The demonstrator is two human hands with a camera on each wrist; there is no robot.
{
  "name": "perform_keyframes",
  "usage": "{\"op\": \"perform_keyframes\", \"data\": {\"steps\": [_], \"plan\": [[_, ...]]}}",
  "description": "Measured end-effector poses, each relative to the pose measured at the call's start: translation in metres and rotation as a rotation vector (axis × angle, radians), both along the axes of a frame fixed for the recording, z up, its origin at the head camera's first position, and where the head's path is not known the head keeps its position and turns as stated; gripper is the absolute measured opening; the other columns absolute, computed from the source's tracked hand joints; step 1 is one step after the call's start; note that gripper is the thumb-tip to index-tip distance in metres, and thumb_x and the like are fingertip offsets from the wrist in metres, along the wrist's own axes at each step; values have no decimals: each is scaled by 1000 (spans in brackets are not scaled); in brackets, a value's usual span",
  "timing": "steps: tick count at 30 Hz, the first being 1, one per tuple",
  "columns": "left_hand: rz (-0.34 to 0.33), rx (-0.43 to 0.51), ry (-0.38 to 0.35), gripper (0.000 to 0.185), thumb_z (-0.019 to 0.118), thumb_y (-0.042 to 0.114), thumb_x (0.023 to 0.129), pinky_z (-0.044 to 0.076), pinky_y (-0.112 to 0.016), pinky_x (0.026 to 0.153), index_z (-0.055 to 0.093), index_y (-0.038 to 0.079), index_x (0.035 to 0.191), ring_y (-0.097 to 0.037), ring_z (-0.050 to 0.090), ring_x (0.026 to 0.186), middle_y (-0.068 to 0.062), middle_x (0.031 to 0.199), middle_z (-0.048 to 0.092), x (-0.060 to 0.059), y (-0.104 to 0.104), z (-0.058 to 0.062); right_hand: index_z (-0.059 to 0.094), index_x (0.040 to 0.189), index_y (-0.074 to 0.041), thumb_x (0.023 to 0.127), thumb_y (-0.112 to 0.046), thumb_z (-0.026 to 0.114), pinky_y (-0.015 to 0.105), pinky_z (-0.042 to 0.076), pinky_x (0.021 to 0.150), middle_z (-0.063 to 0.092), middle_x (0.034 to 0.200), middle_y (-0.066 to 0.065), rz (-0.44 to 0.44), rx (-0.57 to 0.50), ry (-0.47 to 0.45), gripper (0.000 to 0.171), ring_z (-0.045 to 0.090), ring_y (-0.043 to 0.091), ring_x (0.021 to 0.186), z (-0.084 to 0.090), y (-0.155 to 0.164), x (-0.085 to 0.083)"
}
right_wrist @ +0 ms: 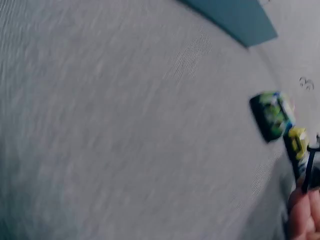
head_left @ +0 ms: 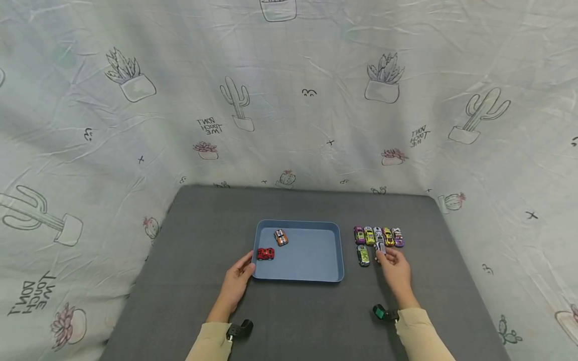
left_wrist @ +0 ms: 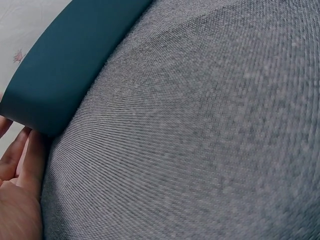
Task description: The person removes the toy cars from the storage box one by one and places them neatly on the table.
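Observation:
My left hand (head_left: 235, 283) touches the near left corner of the blue tray (head_left: 298, 280), its fingers against the outer wall. The left wrist view shows the fingers (left_wrist: 32, 160) at the foot of the tray's corner. Inside the tray, an orange-and-white toy car (head_left: 281, 237) and a red toy car (head_left: 265, 253) stand near the left side. Between thumb and fingers, my right hand (head_left: 397, 273) pinches a white toy car (head_left: 380, 247), partly hidden by the hand. Left of it stands a green toy car (head_left: 363, 255).
Behind the right hand stands a row of toy cars: purple-and-green (head_left: 358, 234), yellow-green (head_left: 369, 235), white (head_left: 378, 233), yellow (head_left: 388, 236) and white-and-purple (head_left: 398, 237). A grey cloth (head_left: 298, 321) covers the table. Patterned white fabric (head_left: 289, 110) hangs around the back and sides.

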State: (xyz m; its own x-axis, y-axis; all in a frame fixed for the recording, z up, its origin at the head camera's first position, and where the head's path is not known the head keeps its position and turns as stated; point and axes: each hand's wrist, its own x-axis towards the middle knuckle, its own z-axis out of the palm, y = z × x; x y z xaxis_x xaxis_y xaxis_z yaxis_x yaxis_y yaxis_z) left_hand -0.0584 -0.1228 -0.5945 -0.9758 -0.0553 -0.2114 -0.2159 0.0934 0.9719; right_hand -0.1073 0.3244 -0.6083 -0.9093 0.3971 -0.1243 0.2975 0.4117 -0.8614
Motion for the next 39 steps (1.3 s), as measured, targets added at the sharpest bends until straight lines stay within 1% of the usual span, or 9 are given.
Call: {"op": "perform_keyframes", "data": {"steps": [3, 7, 12, 16, 21, 24, 29, 35, 39], "plan": [[17, -10, 13, 47, 60, 21, 98, 42, -23, 97, 50, 14, 143, -28, 46, 129, -14, 141, 50, -2, -3, -11, 57, 123, 1, 92, -43, 65, 12, 45, 63, 63, 109, 18, 13, -4, -16, 55, 56, 4, 82, -5, 1, 0], [37, -30, 38, 46, 60, 25, 97, 43, -21, 96, 51, 17, 142, -24, 49, 127, -11, 138, 53, -2, -5, -17, 57, 124, 0, 90, -45, 67, 13, 45, 64, 62, 109, 16, 24, -29, -18, 57, 57, 7, 82, -9, -1, -1], [31, -20, 39, 45, 60, 27, 97, 43, -22, 96, 52, 21, 141, -20, 49, 126, -6, 137, 54, -2, -5, -18, 59, 121, -2, 89, -45, 68, 14, 44, 62, 62, 106, 13, 1, -20, -13, 55, 55, 10, 82, -11, -5, 0], [32, -20, 26, 45, 60, 29, 97, 43, -22, 96, 52, 23, 140, -17, 49, 126, -4, 137, 54, -1, -4, -19, 59, 119, 0, 90, -41, 68, 16, 42, 61, 62, 104, 14, -4, 4, -4, 51, 53, 14, 82, -11, -9, 1], [29, -16, 35, 46, 60, 30, 97, 43, -22, 97, 51, 20, 141, -20, 49, 127, -7, 138, 53, 1, -3, -20, 59, 118, 0, 91, -37, 68, 17, 41, 60, 62, 101, 14, -20, 9, 10, 47, 51, 15, 80, -10, -12, 1], [29, -16, 41, 47, 60, 31, 97, 43, -21, 96, 51, 20, 141, -21, 48, 127, -8, 139, 52, 1, -3, -20, 59, 118, 0, 91, -37, 68, 17, 41, 61, 61, 101, 14, -21, 8, 14, 47, 51, 16, 81, -10, -13, 1], [28, -7, 36, 46, 61, 31, 96, 43, -18, 95, 52, 21, 140, -18, 49, 126, -6, 138, 52, 1, -2, -20, 59, 118, -2, 89, -40, 69, 18, 40, 62, 60, 101, 12, -18, 16, 6, 49, 51, 17, 83, -12, -12, 1], [33, -11, 45, 45, 61, 30, 96, 43, -17, 94, 53, 22, 140, -17, 50, 125, -5, 137, 54, -1, -1, -21, 61, 116, -2, 90, -40, 69, 20, 39, 62, 61, 99, 11, -21, 67, 10, 47, 50, 17, 81, -16, -13, 0], [37, -20, 53, 47, 61, 30, 96, 43, -17, 94, 53, 18, 140, -20, 50, 125, -8, 137, 54, -1, -1, -20, 61, 115, -1, 90, -40, 69, 24, 39, 66, 61, 101, 12, -19, 96, 8, 47, 50, 19, 83, -18, -12, 0]]}}
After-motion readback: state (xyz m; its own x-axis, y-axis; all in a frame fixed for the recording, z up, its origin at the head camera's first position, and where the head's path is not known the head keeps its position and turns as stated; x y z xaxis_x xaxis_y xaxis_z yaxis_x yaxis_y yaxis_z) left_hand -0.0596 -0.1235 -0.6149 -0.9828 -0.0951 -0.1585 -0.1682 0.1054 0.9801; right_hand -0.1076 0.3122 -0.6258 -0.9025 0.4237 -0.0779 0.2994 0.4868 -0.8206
